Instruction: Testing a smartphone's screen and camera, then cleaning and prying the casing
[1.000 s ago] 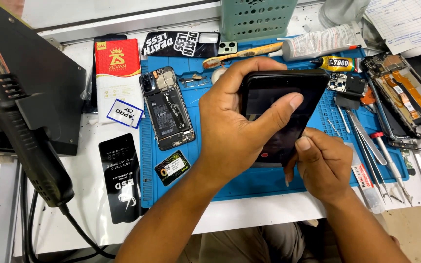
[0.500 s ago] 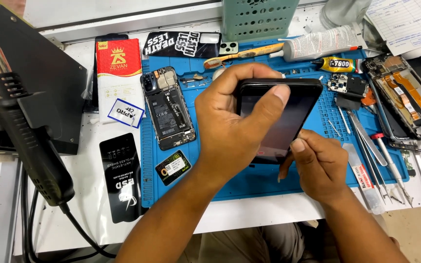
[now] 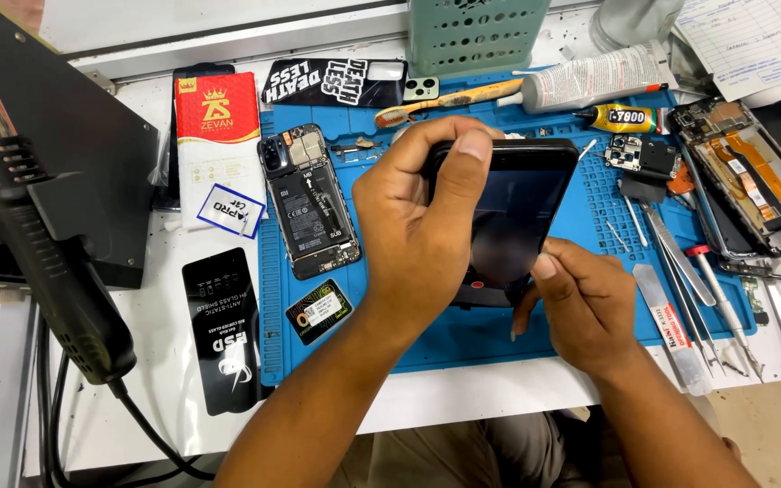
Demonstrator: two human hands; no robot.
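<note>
Black glossy smartphone (image 3: 512, 212) held tilted above blue silicone repair mat (image 3: 580, 316), screen toward camera. Left hand (image 3: 427, 226) wrapped around its left edge, thumb on top corner; right hand (image 3: 585, 303) pinching lower right edge, fingertips tight.

Risks, judged: grip sits on edges only, so slip drops phone onto opened phone chassis with exposed battery (image 3: 311, 203) or steel tweezers (image 3: 680, 262). Hard pinch could flex glass.

Room: free mat only directly below phone. Right side crowded with tools; black hot-air gun (image 3: 38, 235) well left, worktop (image 3: 137, 380) front edge near wrists.

Left hand (image 3: 418, 226) hides the dark phone's (image 3: 522, 212) left edge
</note>
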